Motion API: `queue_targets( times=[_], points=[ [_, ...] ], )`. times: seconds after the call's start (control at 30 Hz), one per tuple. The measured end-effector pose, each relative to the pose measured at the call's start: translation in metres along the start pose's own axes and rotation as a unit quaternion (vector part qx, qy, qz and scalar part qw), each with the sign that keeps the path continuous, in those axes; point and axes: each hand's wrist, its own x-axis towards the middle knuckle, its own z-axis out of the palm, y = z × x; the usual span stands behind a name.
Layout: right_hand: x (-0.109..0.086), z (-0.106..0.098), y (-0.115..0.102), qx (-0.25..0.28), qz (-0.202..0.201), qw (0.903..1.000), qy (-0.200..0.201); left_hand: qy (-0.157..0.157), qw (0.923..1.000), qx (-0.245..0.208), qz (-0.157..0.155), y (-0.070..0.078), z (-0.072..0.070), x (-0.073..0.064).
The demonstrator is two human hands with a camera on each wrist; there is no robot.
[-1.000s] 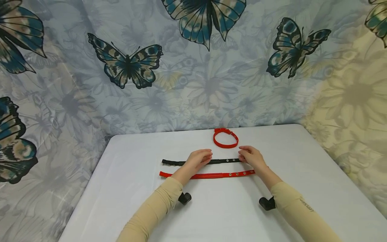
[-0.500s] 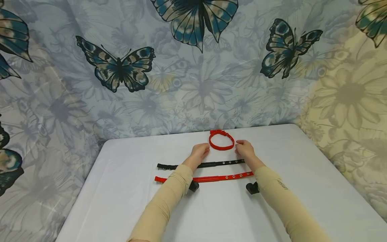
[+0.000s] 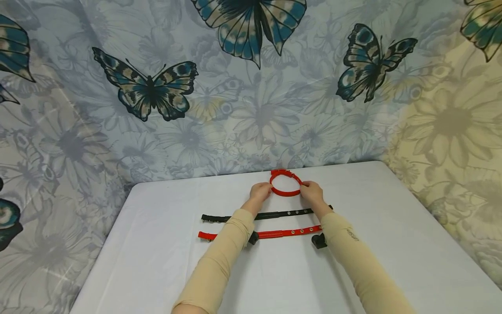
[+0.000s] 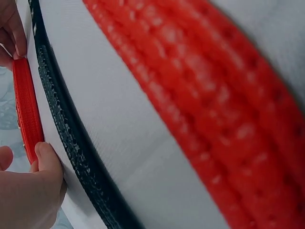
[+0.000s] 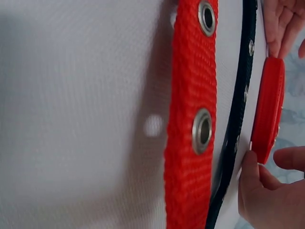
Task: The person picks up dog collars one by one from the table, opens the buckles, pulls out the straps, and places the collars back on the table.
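A red collar (image 3: 286,193), bent into a ring, lies near the far edge of the table. My left hand (image 3: 260,192) pinches its left side between thumb and a finger, and my right hand (image 3: 313,192) does the same on its right side. Each index finger stands off the collar in the wrist views. Closer to me lie a flat black collar (image 3: 274,214) with eyelets and, nearer still, a flat red collar (image 3: 270,234) with metal eyelets. My forearms pass over both, hiding parts of them.
The white table (image 3: 157,261) ends at a hanging cloth (image 3: 266,113) printed with butterflies and flowers. A black wrist camera shows under each sleeve, one on the left (image 3: 253,237) and one on the right (image 3: 319,240).
Both hands have reached forward from over the black collar to the sides of the ringed red collar and taken hold of it. The head view has shifted slightly; the flat collars lie as before.
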Motion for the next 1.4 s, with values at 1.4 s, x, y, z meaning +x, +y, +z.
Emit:
queue_targets(
  times=[1.4],
  points=[
    [-0.087,0.009,-0.020,0.299,0.033,0.9296,-0.213,-0.053,0.9858,-0.144,-0.069,-0.012,-0.105,-0.071]
  ],
)
